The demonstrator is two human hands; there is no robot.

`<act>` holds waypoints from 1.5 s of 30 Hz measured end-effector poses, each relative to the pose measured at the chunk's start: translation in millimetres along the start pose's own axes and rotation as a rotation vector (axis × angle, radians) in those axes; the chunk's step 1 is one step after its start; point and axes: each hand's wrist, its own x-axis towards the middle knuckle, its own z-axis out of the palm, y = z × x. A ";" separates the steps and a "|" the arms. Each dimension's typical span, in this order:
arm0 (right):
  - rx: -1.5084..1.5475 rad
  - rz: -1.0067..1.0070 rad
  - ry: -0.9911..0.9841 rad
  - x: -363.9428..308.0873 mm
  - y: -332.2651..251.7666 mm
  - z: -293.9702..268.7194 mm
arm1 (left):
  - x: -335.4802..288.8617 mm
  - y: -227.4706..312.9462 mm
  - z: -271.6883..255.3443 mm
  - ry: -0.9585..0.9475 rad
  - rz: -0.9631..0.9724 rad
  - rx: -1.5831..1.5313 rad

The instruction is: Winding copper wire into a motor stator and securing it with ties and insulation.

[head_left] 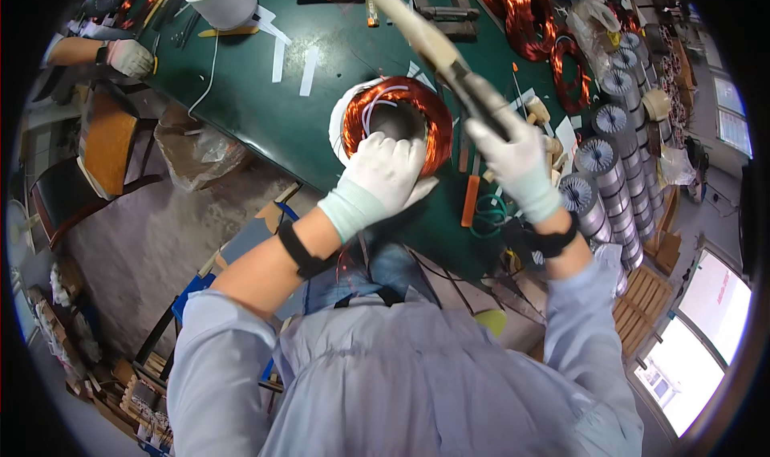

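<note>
While grey-blue sleeves (216,353) fill the nearest part of my view, I see the gloved left hand (378,176) curled onto the near edge of a copper-wound ring (439,128); its fingertips are hidden, so I can't tell whether it grips. The ring lies on the green table (265,116), straight ahead of the wearer. I have the gloved right hand (517,164) wrapped round the dark end of a long, pale tool (429,44), blurred and slanting up to the left. Just beside that hand I find an orange-handled tool (470,202). Farther right stand stacked metal cylinders (597,156). Beyond, I make out copper coils (525,24), a white roll (220,0) and, far left, a co-worker's gloved hand (130,58).
</note>
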 end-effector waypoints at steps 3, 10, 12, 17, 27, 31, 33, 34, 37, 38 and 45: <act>0.443 -0.036 0.402 -11.2 -30.2 -4.0 | 10.5 23.4 -3.5 0.032 -0.188 0.026; 0.145 0.079 0.193 -42.8 28.4 26.4 | 6.3 17.7 8.7 0.054 -0.073 0.049; 0.378 0.251 0.342 -48.3 27.6 36.9 | 2.8 13.8 5.1 0.023 -0.050 0.073; -0.340 0.233 0.482 -99.2 79.4 36.2 | 7.5 11.8 6.2 0.075 0.040 0.097; -0.709 0.400 0.673 -177.8 206.7 -69.3 | 9.5 11.1 6.9 0.003 0.062 0.086; -0.573 0.210 0.714 -145.4 187.8 -99.8 | 7.2 8.4 4.9 0.041 0.077 0.104; -0.346 0.297 0.814 -117.9 183.9 -122.8 | 9.4 7.3 2.4 0.081 0.097 0.116; -0.439 0.254 0.738 -107.8 196.2 -135.5 | 9.1 7.6 0.6 0.089 0.098 0.125; -0.532 0.445 0.562 -86.0 238.2 -155.3 | 14.5 11.9 3.2 0.082 0.094 0.114; -0.608 0.483 0.505 -79.3 247.5 -160.5 | 14.7 12.2 4.9 0.082 0.082 0.112; -1.080 0.566 0.127 -47.3 294.9 -158.6 | 6.9 12.0 1.9 -0.038 -0.023 0.110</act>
